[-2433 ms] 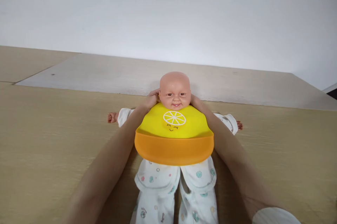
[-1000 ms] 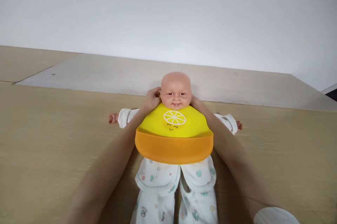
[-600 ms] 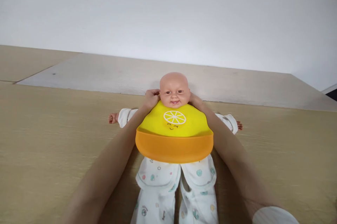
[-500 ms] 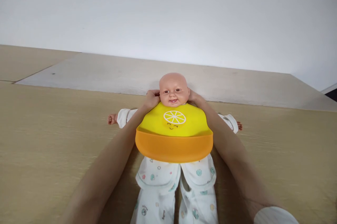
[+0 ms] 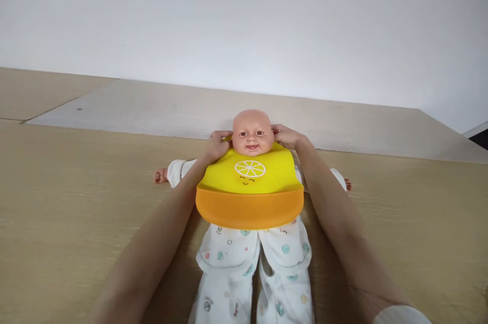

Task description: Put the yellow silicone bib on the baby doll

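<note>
A baby doll (image 5: 252, 128) lies on its back, face up, in white printed clothes (image 5: 284, 258). Over its chest is a yellow silicone bib (image 5: 213, 174) with a citrus-slice print and an orange catch pocket (image 5: 249, 209). My left hand (image 5: 218, 146) is closed on the bib's neck strap beside the doll's head, where a bit of yellow shows at the fingers. On the other side of the head, my right hand (image 5: 287, 136) is closed at the bib's other strap, its fingertips partly hidden behind the head. The strap ends behind the neck are out of sight.
The doll lies on a light wood-grain surface (image 5: 84, 202), its arms spread out to both sides. Behind its head runs a paler strip (image 5: 171, 108), then a white wall (image 5: 244, 24). A dark patch (image 5: 480, 137) shows at the far right edge.
My right hand has come up and out from behind the doll's neck to beside its head. The bib has shifted slightly up and left. My left hand stays nearly in place.
</note>
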The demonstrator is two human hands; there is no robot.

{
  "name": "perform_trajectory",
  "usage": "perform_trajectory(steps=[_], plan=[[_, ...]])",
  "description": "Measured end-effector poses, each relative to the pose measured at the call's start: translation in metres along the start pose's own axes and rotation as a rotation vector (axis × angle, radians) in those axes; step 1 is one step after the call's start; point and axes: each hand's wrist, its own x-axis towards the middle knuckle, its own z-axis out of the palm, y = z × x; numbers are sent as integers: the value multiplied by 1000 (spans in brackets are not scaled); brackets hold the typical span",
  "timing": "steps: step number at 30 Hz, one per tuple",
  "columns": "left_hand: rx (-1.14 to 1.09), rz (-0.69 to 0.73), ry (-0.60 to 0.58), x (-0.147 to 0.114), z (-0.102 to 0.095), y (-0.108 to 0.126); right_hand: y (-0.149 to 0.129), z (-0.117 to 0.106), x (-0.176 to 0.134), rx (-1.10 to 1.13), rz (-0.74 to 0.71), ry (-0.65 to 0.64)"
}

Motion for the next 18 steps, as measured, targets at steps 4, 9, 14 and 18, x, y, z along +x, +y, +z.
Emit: perform_trajectory(steps=[4, 9, 14, 18], plan=[[49, -10, -37, -2, -2, 6, 3, -6, 2, -178, -15, 24], [73, -2, -57, -2, -2, 9, 12, -11, 8, -363, 21, 57], [26, -59, -25, -2, -1, 7, 14, -15, 10, -471, 1, 48], [23, -162, 16, 0, -1, 3, 9, -14, 8, -467, 9, 82]])
